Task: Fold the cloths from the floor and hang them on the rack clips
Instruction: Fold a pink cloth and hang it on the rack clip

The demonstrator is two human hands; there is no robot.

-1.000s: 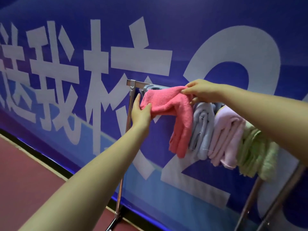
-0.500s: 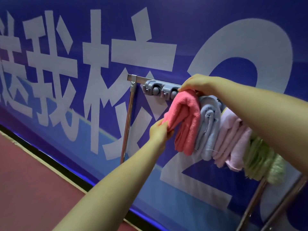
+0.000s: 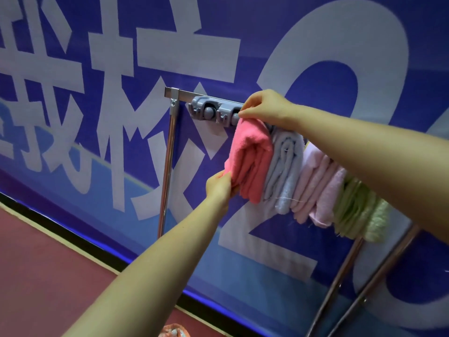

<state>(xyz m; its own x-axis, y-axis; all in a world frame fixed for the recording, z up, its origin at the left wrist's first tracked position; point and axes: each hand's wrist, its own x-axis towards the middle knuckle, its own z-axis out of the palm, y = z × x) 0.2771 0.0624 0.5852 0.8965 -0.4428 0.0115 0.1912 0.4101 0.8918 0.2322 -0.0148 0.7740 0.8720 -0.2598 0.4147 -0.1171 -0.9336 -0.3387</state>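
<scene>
Cloth of coral pink (image 3: 250, 156) hangs folded from the grey clip strip (image 3: 213, 112) on the metal rack (image 3: 170, 152), a little right of centre in the view. The right hand (image 3: 264, 108) comes in from three o'clock and pinches the cloth's top edge at the strip, fingertips pressed together right at the clip. The left hand (image 3: 220, 186), reaching up from seven o'clock, grasps the cloth's lower left corner between thumb and fingers. Just beside the pink cloth, toward three o'clock, a pale blue cloth (image 3: 285, 171) hangs folded and touches it; next comes a light pink cloth (image 3: 318, 188), then a green cloth (image 3: 359, 212) toward four o'clock, partly hidden by the right forearm. Two clips on the strip at the pink cloth's eleven o'clock hold nothing. The rack's upright post runs down toward six o'clock from the bar's left end, and slanted legs show at five o'clock. Behind it all stands a blue banner (image 3: 243, 239) with large white characters. A dark red floor (image 3: 36, 276) fills the eight o'clock corner.
</scene>
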